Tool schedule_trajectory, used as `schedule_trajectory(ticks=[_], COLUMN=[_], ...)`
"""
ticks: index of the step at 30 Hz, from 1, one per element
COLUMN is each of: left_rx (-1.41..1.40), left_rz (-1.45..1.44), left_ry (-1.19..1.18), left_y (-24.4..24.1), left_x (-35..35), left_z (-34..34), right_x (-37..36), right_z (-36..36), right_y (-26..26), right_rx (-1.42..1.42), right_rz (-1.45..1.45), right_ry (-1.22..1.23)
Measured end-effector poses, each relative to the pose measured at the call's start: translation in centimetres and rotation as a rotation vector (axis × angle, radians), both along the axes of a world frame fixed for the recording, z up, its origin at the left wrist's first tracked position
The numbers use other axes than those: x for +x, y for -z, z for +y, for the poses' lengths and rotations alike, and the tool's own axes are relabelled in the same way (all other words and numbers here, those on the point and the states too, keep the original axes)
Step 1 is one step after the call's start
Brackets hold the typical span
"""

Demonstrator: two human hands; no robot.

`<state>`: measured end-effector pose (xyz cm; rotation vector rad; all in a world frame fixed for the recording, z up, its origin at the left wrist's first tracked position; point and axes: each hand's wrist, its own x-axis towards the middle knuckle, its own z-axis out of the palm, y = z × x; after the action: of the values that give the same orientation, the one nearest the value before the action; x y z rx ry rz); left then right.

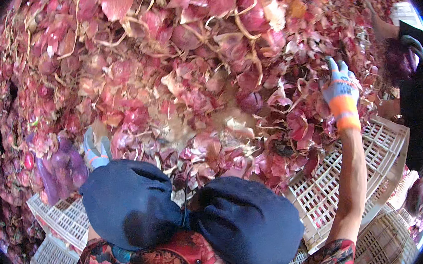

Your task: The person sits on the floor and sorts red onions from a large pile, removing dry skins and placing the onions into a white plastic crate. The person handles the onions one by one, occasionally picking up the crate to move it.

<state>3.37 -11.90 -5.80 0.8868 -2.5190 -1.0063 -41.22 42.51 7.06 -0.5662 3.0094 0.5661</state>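
Observation:
My right hand [341, 83], in a grey-blue work glove with an orange cuff, reaches out at the right with its fingers apart. Beneath its fingertips lie loose red onion skins [300, 125], and nothing shows in its grasp. Beside my left knee is my left hand [96, 149], in a matching glove and partly hidden by the knee. A blurred tan patch [99, 129] shows between its thumb and fingers; whether it is held is unclear. Before me spreads a heap of red onions [184, 37] with dry skins and stringy stems. One whole onion [250, 101] sits mid-heap.
A tilted white plastic crate [382, 144] stands under my right forearm, with another crate [387, 244] behind it. At the left are a purple mesh bag [63, 167] and a white crate [65, 219]. A co-worker in dark clothes [422, 102] is at the right rim.

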Motion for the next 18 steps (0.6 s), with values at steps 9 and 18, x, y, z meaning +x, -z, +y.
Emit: schedule_trajectory(ticks=[9, 18], left_rx=[0.420, 0.489], left_rz=[-0.212, -0.773], left_ry=[0.089, 0.411], left_y=[0.5, -4.0], left_x=[-10.6, -21.8], left_z=[8.8, 21.2], right_x=[27.9, 13.7], right_z=[-17.6, -6.7], right_y=[9.8, 10.5], right_rx=[-0.925, -0.241], right_rz=[-0.727, -0.622], right_ry=[-1.441, -0.860])
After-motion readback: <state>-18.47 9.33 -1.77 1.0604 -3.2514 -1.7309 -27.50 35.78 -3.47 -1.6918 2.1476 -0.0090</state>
